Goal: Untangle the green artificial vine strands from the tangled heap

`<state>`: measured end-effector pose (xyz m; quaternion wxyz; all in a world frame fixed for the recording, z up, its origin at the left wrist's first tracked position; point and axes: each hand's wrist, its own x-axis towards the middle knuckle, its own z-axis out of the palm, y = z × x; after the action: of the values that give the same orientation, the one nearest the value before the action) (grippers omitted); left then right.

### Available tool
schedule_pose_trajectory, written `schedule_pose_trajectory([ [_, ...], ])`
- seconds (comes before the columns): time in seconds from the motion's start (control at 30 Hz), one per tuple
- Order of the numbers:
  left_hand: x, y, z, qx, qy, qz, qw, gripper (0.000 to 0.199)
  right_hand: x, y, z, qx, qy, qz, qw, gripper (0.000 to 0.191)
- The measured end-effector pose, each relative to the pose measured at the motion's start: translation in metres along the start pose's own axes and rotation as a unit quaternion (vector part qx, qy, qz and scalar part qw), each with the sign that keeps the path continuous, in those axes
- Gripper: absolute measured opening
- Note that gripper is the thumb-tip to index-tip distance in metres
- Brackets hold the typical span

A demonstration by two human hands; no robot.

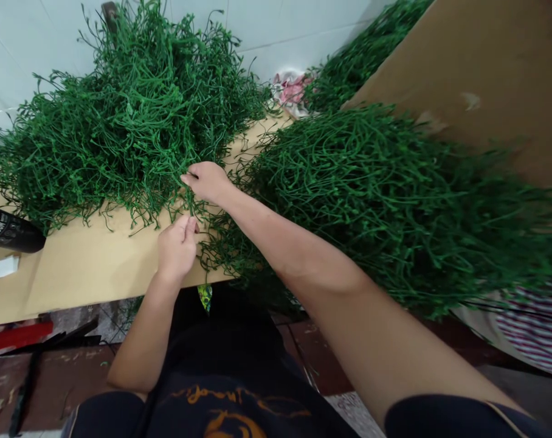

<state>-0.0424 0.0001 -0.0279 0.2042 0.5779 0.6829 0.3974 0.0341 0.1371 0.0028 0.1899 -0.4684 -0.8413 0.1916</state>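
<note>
Over the cardboard sheet [89, 274], a thin green sprig [191, 204] stands between the hands, its long axis running from the sheet's far edge toward its near edge. The left hand [178, 246], nearer the near edge, has thumb and fingers clamped on its lower end; the right hand [207, 182] is farther in, beside the large heap of stems [134, 128] along the far edge, fingertips pinched together, though what they grip I cannot tell.
</note>
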Motion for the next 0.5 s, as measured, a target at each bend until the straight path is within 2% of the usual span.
schedule_pose_trajectory([
  [0.23, -0.002, -0.007, -0.002, -0.022, -0.009, 0.000, 1.000, 0.034, 0.001, 0.000, 0.005, 0.026, -0.008, 0.051, 0.998, 0.027],
  [0.4, -0.002, 0.000, -0.003, 0.049, -0.019, 0.011, 0.999, 0.033, 0.001, 0.002, 0.011, 0.024, 0.013, 0.071, 0.997, 0.027],
  [0.43, -0.005, 0.002, -0.003, 0.058, -0.035, 0.029, 0.997, 0.033, 0.003, 0.005, 0.012, 0.025, 0.027, 0.079, 0.996, 0.025],
  [0.5, -0.013, 0.009, -0.003, 0.068, -0.111, 0.102, 0.986, 0.032, 0.007, 0.014, 0.012, 0.027, 0.064, 0.113, 0.991, 0.020],
])
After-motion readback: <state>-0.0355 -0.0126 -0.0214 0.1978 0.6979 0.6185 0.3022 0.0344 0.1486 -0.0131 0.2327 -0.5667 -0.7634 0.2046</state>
